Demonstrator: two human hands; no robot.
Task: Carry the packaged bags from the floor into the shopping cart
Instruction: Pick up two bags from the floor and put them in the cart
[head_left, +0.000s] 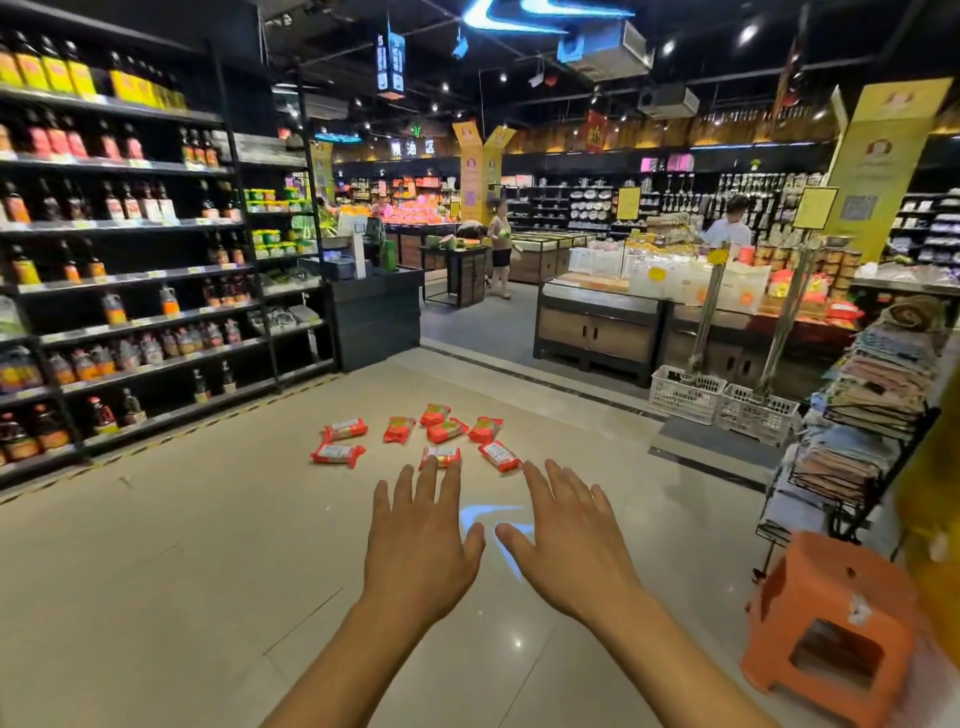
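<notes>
- I have the left hand (421, 540) held out in front, palm down and back toward the camera. Its fingers are straight and slightly spread, and it holds nothing.
- The right hand (566, 535) is beside it in the same pose, fingers straight and fanned, also holding nothing. The two thumbs point at each other with a gap between them.
- The packaged bags (447, 430) — eight red ones by my count — lie scattered on the tiled floor (208, 545) just beyond the fingertips, none of them in either hand.
- The nearest bag (440, 457) sits right past the left hand's middle finger, whose tip overlaps its near edge in my view. Whether there is any contact I cannot tell.
- Just ahead of the gap between the hands lies a second bag (500, 456), closer to the right index finger.
- The leftmost bag (337, 453) lies ahead and to the left of the left hand, a little apart from the main cluster.
- A blue light reflection (483, 514) shows on the floor between the hands.
- Well to the left of the left hand, a bottle shelf (104, 291) runs along the aisle.
- To the right of the right hand and nearer to me stands an orange stool (831, 623). Beyond it are a wire rack of folded cloths (872, 405) and white crates (685, 387).
</notes>
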